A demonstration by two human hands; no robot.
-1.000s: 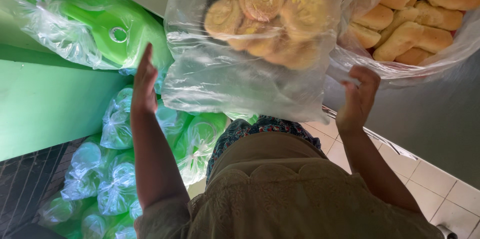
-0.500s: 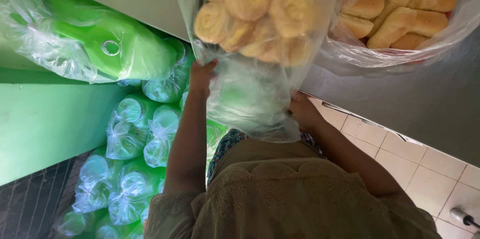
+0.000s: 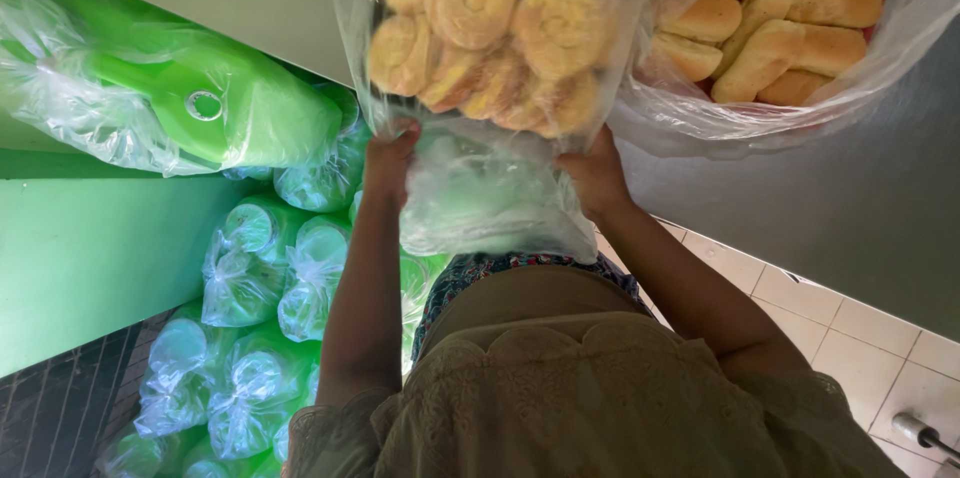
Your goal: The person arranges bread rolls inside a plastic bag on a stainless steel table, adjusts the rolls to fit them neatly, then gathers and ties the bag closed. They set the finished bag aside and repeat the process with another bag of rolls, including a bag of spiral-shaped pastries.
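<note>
Gripping a clear plastic bag of spiral bread rolls [image 3: 490, 28], left hand [image 3: 388, 163] and right hand [image 3: 592, 173] closing on its loose end, second bag of buns [image 3: 790, 28] lying just beside the right hand, wrapped green containers [image 3: 250, 268] stacking beyond the left.

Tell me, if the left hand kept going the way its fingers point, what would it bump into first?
Probably the spiral rolls inside the clear plastic bag that the left hand grips; they sit right beyond its fingertips, though depth is uncertain.

Both hands [image 3: 490, 173] on bread-roll bag [image 3: 490, 58]
</note>
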